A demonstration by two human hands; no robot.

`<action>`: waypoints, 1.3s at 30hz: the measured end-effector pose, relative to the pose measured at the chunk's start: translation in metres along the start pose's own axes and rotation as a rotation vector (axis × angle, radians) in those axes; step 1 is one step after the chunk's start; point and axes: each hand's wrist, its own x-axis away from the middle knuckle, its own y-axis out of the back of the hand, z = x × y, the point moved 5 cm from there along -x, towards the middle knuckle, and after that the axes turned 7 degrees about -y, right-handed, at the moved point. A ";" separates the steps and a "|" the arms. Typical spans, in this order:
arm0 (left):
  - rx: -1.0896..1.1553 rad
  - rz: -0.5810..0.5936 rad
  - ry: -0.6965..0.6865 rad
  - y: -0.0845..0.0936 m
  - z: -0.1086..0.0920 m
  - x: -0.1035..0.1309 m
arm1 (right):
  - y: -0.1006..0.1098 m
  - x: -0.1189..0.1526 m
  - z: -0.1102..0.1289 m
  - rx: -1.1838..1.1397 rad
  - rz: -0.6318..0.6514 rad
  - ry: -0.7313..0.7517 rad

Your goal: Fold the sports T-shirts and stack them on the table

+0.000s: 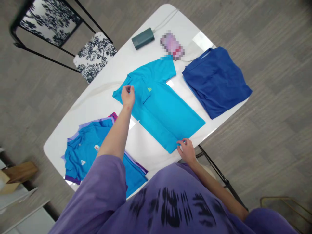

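Observation:
A bright turquoise T-shirt (165, 100) lies on the white table, one side folded inward with its short sleeve over the chest. A small yellow-green logo shows on it. Above the shirt, close to the collar, is my left hand (128, 96) with its fingers curled closed; whether cloth is pinched in them cannot be made out. My right hand (187, 151) is at the hem corner nearest me, thumb and fingers apart, fingertips at the cloth's edge. Left of the shirt lies a stack of T-shirts, a blue one (89, 138) on top, partly hidden by my left arm.
A folded dark blue garment (216, 81) lies on the right of the white table (148, 143). At the far end are a dark green power bank (143, 38) with a cable and a blurred pink phone-like object (172, 45). A patterned folding chair (96, 53) stands beyond the table's left edge.

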 end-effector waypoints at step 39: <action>-0.403 0.000 -0.084 0.020 0.075 0.212 | 0.019 -0.473 0.368 0.447 -0.164 0.424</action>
